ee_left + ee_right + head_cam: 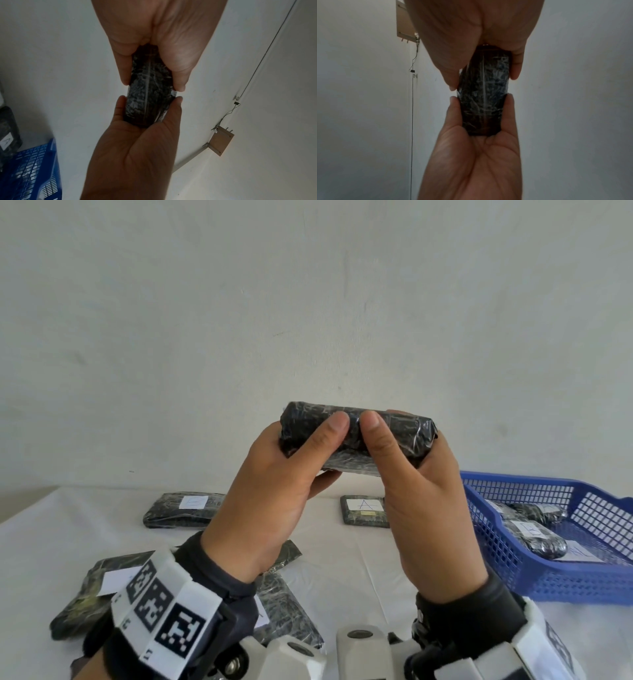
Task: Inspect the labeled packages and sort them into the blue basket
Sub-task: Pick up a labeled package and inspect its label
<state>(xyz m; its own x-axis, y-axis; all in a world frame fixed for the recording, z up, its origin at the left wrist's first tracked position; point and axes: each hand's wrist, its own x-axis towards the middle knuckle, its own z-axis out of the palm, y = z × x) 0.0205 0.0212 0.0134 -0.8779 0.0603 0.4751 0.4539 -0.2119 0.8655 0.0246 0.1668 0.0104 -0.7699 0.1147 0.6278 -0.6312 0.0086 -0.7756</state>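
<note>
Gripping raised package (pixel 356 436), both hands (pixel 339 501).

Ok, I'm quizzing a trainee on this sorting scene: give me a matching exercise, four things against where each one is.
Things:
1. held package
2. package marked A
3. package marked B
4. blue basket

Places:
a. inside the basket
b. on the table at the right
c. raised between left hand and right hand
d. flat on the table, behind the hands

Pairs: 1-c, 2-d, 3-a, 4-b

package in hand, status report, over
Left hand and right hand both grip one black package, raised. No label visible. Blue basket right, nothing blocking.
</note>
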